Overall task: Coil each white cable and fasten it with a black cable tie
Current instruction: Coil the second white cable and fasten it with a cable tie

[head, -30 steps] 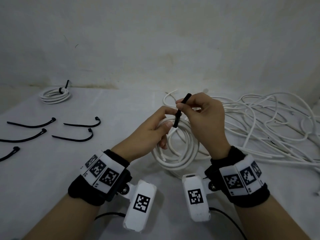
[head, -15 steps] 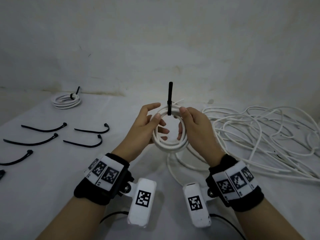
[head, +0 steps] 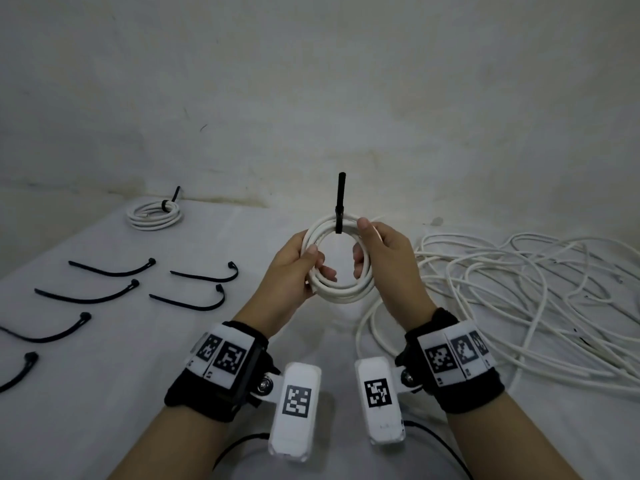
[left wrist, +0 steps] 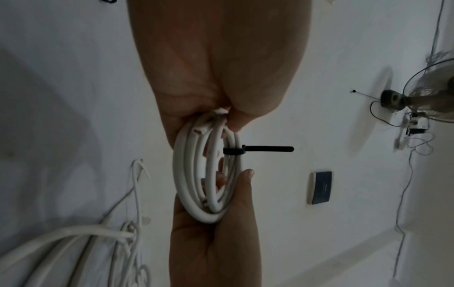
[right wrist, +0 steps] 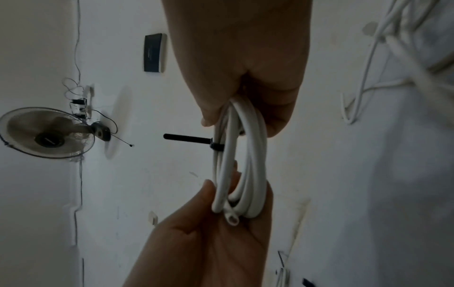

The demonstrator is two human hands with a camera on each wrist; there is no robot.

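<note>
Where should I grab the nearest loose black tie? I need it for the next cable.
Pinch the nearest loose black cable tie from above at mid-strap: it lies flat on the white table, bowed, its knobbed head too small for a sure grip.

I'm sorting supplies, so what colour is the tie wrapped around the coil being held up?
Black, on the tie around the white coil; clearest in the head view.
</note>
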